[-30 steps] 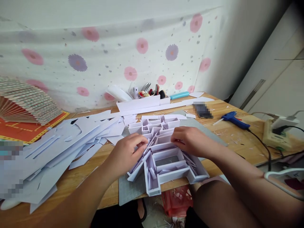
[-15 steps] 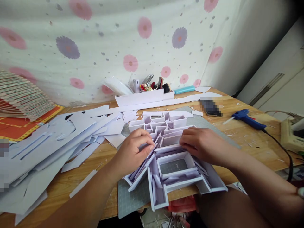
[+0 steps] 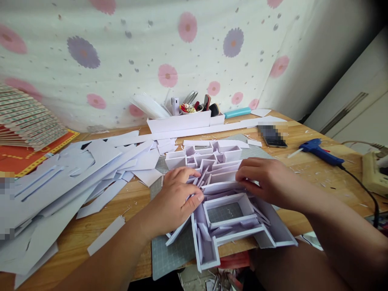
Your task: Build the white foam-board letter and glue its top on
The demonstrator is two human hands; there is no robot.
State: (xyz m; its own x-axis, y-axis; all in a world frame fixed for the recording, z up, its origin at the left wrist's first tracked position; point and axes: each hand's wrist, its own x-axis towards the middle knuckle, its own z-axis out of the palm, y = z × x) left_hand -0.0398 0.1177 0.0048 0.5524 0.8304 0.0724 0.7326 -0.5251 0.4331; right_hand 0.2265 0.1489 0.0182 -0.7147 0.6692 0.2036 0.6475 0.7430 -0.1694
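A white foam-board structure (image 3: 228,187) with many walled compartments rests on a grey cutting mat (image 3: 172,250). Loose white strips lie inside several compartments. My left hand (image 3: 177,194) is over the structure's left side, its thumb and fingers spread apart, with nothing visibly gripped. On the right side, my right hand (image 3: 266,180) has its fingertips bent down at the top edge of a wall; what they pinch, if anything, is hidden. Near the front edge, an open rectangular frame (image 3: 229,222) shows the mat through its middle.
White board offcuts (image 3: 91,173) are piled at the left beside stacked booklets (image 3: 27,121). Behind stands a white box (image 3: 180,122) of tools. A phone (image 3: 273,136), a blue glue gun (image 3: 323,152) with its cord and a power strip (image 3: 374,169) are at the right.
My left hand has opened wider between thumb and fingers and lies further over the left strips. My right hand stays at the wall. The view has shifted slightly.
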